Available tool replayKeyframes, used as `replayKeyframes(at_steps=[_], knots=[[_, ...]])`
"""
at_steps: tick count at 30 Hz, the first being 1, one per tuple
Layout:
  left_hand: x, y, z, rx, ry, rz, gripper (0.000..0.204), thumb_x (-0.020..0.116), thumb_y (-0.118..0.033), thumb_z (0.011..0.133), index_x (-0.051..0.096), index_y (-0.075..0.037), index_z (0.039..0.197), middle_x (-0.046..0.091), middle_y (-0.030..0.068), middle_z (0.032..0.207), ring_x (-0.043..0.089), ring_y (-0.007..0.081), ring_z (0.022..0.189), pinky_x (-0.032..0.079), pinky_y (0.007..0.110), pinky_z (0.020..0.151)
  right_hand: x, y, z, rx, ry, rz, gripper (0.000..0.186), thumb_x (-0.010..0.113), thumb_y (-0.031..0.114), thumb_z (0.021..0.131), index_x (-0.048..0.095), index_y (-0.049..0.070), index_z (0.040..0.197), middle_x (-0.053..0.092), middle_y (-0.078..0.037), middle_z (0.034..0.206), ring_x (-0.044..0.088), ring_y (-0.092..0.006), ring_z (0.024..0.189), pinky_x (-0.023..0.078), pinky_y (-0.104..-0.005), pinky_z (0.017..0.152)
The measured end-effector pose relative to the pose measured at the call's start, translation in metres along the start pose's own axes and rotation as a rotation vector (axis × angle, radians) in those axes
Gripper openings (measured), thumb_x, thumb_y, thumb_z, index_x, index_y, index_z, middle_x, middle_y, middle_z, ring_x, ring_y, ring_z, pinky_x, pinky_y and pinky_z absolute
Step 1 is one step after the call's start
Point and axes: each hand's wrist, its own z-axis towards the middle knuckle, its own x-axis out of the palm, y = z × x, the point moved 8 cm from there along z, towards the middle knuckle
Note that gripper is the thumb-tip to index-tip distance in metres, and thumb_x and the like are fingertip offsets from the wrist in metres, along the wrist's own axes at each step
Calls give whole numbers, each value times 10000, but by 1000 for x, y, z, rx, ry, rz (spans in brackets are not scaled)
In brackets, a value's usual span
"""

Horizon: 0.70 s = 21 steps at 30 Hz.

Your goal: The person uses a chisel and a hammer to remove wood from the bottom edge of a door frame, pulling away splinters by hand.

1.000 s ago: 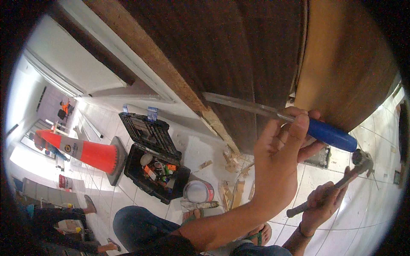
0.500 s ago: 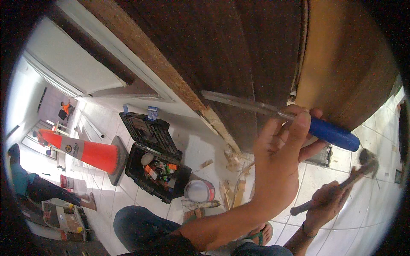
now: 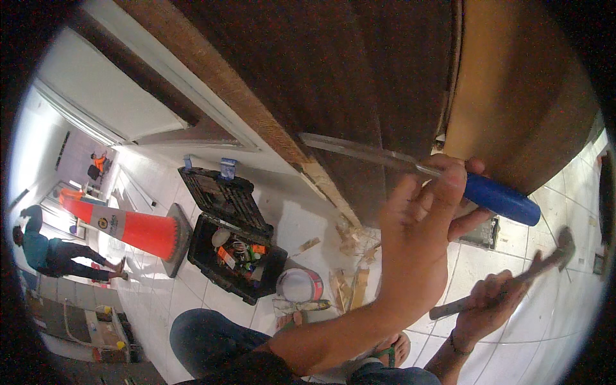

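My left hand [image 3: 417, 247] is closed round a chisel [image 3: 504, 200], fingers at the join of the long metal blade and blue handle. The blade points left, and its tip meets the rough, light wooden strip [image 3: 256, 109] along the dark brown wood panel [image 3: 346, 64]. At the lower right, my right hand [image 3: 489, 301] is wrapped round the handle of a hammer [image 3: 564, 247]. The hammer's head is up and to the right, apart from the chisel's handle end.
Wood chips and offcuts [image 3: 351, 289] lie on the white tiled floor below the panel. An open black toolbox [image 3: 212, 269], a bucket [image 3: 300, 285] and an orange cone [image 3: 138, 230] stand to the left. Another person [image 3: 54, 253] is farther left.
The hammer and my right hand have shifted slightly, its head now a little farther right and lower. The chisel has hardly moved. The other person at left has changed posture and position.
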Motion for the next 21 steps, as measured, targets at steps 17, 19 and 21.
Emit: replayKeyframes(at_steps=[17,19,21], knots=[[-6,-5,-13,-130,-71,83,241,583,-250,941,528,-82,1105,644,101,1070,626,212,1026,555,367,851,-4,-18,-10,132,96,32,573,461,275,992,187,91,1460,372,16,647,334,-34,432,265,-179,324],[-9,-5,-17,-145,-75,92,240,583,-249,941,532,-84,1109,645,100,1072,627,211,1025,555,364,848,-7,-21,-10,147,70,39,571,466,275,990,192,95,1457,380,11,661,338,-34,434,266,-176,319],[-11,-7,-20,-163,-78,101,240,583,-248,941,536,-87,1112,647,100,1073,628,211,1024,555,360,845,-15,-25,-12,149,4,18,503,444,296,997,266,134,1439,343,37,638,271,-10,434,195,-163,332]])
